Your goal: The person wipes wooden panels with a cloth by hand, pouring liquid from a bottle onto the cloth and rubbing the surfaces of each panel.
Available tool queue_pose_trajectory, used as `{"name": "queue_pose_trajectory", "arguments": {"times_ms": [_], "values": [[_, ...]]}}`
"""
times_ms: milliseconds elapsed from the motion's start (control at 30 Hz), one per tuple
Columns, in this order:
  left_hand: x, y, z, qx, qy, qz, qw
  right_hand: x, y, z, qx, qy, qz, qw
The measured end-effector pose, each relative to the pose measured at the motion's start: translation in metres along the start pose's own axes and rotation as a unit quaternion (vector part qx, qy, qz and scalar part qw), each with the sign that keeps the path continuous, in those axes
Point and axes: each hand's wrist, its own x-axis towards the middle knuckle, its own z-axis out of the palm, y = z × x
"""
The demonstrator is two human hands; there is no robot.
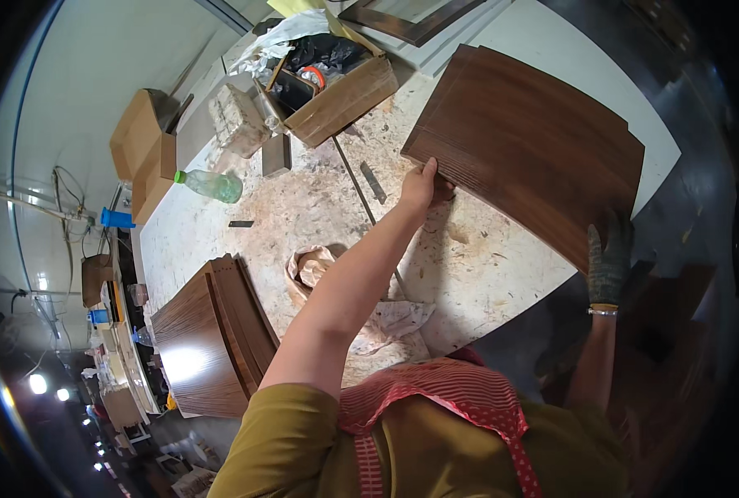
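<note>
A dark brown wood-grain panel [527, 141] lies at the right of the worktable; stepped edges at its corners suggest another panel underneath. My bare left hand [420, 184] grips its near left corner, thumb on top and fingers curled under the edge. At the near right corner, my right hand [608, 259] in a dark grey knit glove lies against the panel with its fingers stretched out and the thumb apart. Below the left hand, a crumpled pale cloth [309, 270] rests on the table. Several similar brown panels [207, 340] are stacked at the left.
The stained white worktable [270, 220] carries a green plastic bottle [210, 186], a wrapped block [238, 121] and a flat dark metal strip [373, 183]. Behind stands a cardboard box [344, 104] of odds and ends. A brown frame [415, 29] lies at the far edge.
</note>
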Motion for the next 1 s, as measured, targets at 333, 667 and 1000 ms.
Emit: {"name": "queue_pose_trajectory", "arguments": {"times_ms": [333, 667, 1000], "values": [[-0.205, -0.026, -0.064, 0.173, -0.095, 0.137, 0.971, -0.024, -0.078, -0.015, 0.241, 0.011, -0.168, 0.956], [-0.385, -0.067, -0.183, -0.030, 0.321, 0.243, 0.915, -0.106, -0.277, 0.006, 0.292, -0.231, -0.411, 0.832], [-0.517, -0.129, -0.344, -0.019, 0.524, 0.326, 0.787, -0.097, -0.290, 0.061, 0.319, -0.169, -0.512, 0.780]]}}
